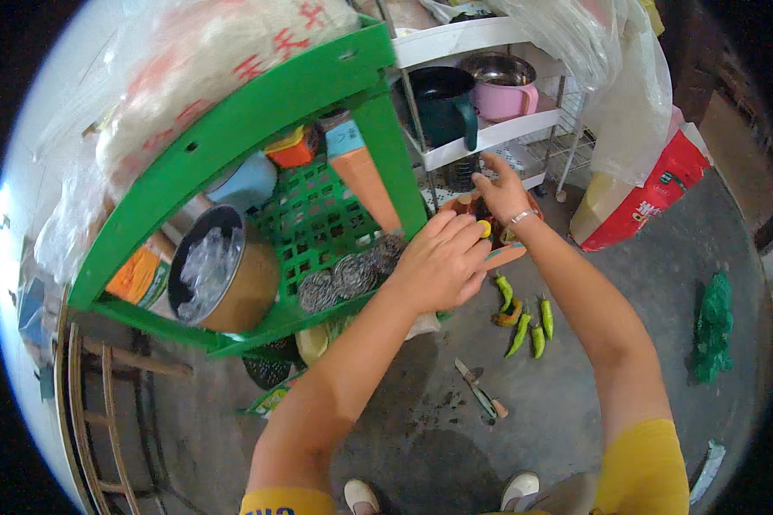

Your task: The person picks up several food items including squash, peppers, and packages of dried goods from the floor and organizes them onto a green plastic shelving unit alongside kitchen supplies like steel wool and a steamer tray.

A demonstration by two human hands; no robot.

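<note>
Both arms stretch forward to an orange-brown box (505, 257) on the floor beside the white shelf rack. My left hand (442, 262) is curled over the box's near left side, its fingers bent around the edge; the grip is partly hidden. A small yellow cap (484, 229) shows just past its knuckles. Over the far right part of the box, my right hand (502, 196) has thumb and fingers apart, close to a dark ribbed container (462, 174) at the rack's foot. Dark items inside the box are mostly covered by my hands.
Several green peppers (522, 326) and a folding knife-like tool (481, 389) lie on the floor. At left stands a green plastic rack (232, 112) with a pot (247, 279) and steel scourers (352, 273). A red bag (648, 197) and green net (714, 326) are right.
</note>
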